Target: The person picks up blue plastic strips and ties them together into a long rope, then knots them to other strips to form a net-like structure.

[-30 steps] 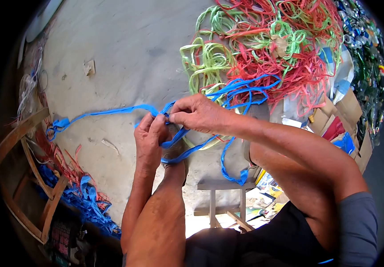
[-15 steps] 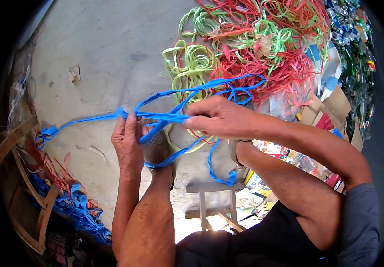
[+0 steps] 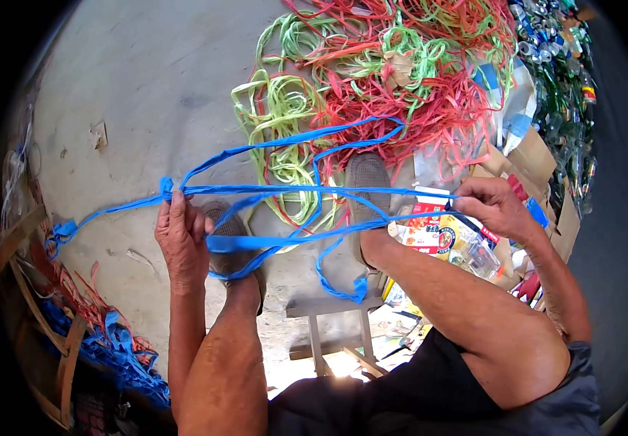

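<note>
A long blue plastic strip [image 3: 278, 190] stretches between my two hands, over my shoes. My left hand [image 3: 182, 229] pinches it just beside a knot [image 3: 166, 187]. From that knot one length runs left toward the floor's edge. Out to the right, my right hand [image 3: 494, 206] has its fingers closed on the strip, with two strands leading back from it. Other loops of the same strip hang between the hands, and one end with a small knot [image 3: 360, 289] dangles above a wooden stool.
Red and green plastic strips [image 3: 408, 94] lie heaped ahead. Bottles and cans [image 3: 557, 94] pile up at the right, near flattened cardboard [image 3: 536, 160]. A wooden stool [image 3: 328, 307] stands between my legs. At left are a wooden frame [image 3: 70, 356] and more blue strips [image 3: 121, 356].
My right hand has pulled far to the right, drawing the blue strip out into long strands. My left hand has shifted slightly left in view, still pinching near the knot.
</note>
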Demonstrator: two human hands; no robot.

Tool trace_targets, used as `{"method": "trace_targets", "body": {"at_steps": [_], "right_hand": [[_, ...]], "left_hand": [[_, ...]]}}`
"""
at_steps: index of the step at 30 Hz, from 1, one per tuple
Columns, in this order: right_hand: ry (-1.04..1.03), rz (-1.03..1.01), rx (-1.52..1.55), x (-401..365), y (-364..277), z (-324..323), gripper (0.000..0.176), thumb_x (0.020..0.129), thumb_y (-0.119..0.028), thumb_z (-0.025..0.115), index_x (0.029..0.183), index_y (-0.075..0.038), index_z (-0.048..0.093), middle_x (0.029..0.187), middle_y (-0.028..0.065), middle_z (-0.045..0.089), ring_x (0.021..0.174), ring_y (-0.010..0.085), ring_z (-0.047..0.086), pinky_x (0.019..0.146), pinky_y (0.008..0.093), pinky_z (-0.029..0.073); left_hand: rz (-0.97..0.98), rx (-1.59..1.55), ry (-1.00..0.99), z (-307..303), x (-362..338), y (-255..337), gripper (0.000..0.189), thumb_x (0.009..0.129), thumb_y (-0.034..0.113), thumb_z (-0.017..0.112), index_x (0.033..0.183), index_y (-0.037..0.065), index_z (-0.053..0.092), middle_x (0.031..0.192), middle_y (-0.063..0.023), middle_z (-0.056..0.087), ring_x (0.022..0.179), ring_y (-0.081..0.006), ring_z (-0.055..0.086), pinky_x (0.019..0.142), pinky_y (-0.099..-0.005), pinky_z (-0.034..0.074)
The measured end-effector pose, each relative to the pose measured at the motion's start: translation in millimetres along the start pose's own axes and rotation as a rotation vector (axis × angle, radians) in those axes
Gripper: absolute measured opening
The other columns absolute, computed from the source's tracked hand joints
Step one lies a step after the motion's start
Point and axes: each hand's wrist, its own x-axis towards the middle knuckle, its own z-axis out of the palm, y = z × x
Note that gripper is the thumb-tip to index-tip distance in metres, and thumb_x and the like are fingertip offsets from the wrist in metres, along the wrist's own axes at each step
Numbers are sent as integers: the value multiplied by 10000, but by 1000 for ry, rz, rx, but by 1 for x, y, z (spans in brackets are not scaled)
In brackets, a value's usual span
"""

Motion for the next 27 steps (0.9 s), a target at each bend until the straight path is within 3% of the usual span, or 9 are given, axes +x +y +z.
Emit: {"method": "trace_targets", "body": {"at_steps": [1, 2, 6, 14, 17, 18, 21, 25, 27], "right_hand": [[33, -2, -28, -4, 8, -6, 167, 956, -144, 679, 898, 13, 681, 719, -39, 554, 673, 29, 487, 578, 242, 381], [72, 27, 17, -10, 14, -11, 158, 941, -132, 693, 877, 12, 683, 725, -41, 565, 681, 25, 493, 583, 236, 385], [109, 103, -45, -25, 37, -42, 119, 932, -115, 693, 869, -15, 673, 762, -41, 598, 704, 34, 511, 611, 237, 408], [389, 87, -174, -28, 85, -110, 101, 932, -114, 682, 869, -34, 684, 664, -71, 507, 609, 16, 452, 517, 231, 347], [433, 264, -109, -30, 79, -132, 130, 939, -147, 674, 874, -35, 693, 649, -64, 506, 573, 23, 433, 501, 235, 323], [459, 218, -95, -28, 88, -139, 160, 948, -157, 634, 823, -61, 661, 628, -61, 481, 496, 23, 386, 454, 236, 274], [554, 251, -93, -23, 96, -159, 149, 956, -158, 637, 836, -73, 653, 615, -75, 441, 489, 24, 357, 452, 240, 252], [532, 263, 268, -10, 116, -171, 155, 968, -209, 655, 895, -75, 681, 627, -86, 404, 532, 37, 325, 494, 247, 254], [524, 292, 289, -4, 124, -167, 133, 958, -198, 657, 890, -85, 672, 639, -83, 407, 552, 45, 326, 505, 259, 254]], "left_hand": [[-16, -15, 21, 2, 0, 2, 243, 1060, 270, 588, 977, 43, 615, 602, 59, 335, 488, -47, 291, 487, -235, 372], [-14, -9, 57, 5, 0, 1, 236, 1061, 275, 588, 966, 59, 594, 615, 69, 300, 490, -40, 238, 451, -231, 230], [-27, 4, 50, 2, 2, 4, 221, 1061, 268, 587, 961, 71, 582, 609, 73, 302, 496, -23, 229, 434, -223, 189], [-24, 14, 75, -4, 5, 4, 211, 1056, 260, 598, 964, 71, 592, 587, 84, 298, 480, -18, 222, 433, -221, 173], [-32, -3, 50, -4, 4, 2, 211, 1056, 262, 601, 976, 67, 610, 585, 92, 302, 475, -12, 222, 432, -219, 164], [-25, -6, 50, -3, 4, 1, 209, 1057, 261, 598, 983, 67, 614, 588, 92, 302, 476, -11, 221, 433, -219, 163], [-18, 25, 69, -2, 3, 2, 200, 1062, 266, 590, 992, 80, 618, 605, 90, 307, 483, -7, 217, 436, -216, 169], [-26, 44, 85, -1, 1, 2, 200, 1062, 268, 590, 982, 86, 611, 606, 88, 313, 482, -7, 220, 435, -216, 172], [-26, 42, 64, 1, 2, 0, 198, 1062, 269, 590, 979, 90, 610, 604, 88, 313, 481, -7, 220, 435, -216, 171]]}}
